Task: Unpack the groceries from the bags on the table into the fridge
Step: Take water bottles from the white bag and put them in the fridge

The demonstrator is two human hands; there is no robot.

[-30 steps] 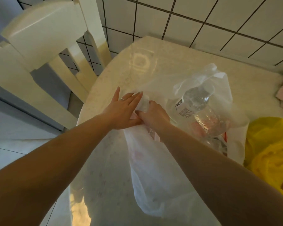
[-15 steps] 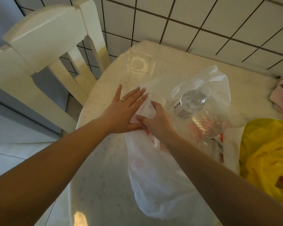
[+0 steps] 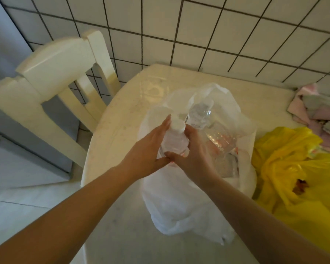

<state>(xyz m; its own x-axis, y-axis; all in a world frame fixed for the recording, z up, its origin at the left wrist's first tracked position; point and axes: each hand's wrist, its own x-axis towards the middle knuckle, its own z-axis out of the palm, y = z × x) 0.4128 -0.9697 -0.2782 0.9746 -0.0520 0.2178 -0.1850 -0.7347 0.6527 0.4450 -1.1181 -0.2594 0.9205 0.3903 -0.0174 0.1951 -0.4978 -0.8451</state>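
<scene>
Fingers of our left hand [image 3: 145, 151] and right hand [image 3: 194, 155] curl round the bottle [image 3: 174, 139]; bag [image 3: 179, 197] film could snag it, slipping our grip

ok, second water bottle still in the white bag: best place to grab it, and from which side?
Grip the second bottle at its neck and shoulder, coming from above through the white bag mouth. It leans cap-up toward the wall, and film covers its lower body. Both hands, left hand and right hand, hold the first bottle.

- I see a white-capped clear bottle [image 3: 176, 138]
- translucent white bag [image 3: 179, 202]
- yellow bag [image 3: 297, 178]
- cream chair [image 3: 51, 73]
- white tiles, dark grout [image 3: 198, 27]
</scene>
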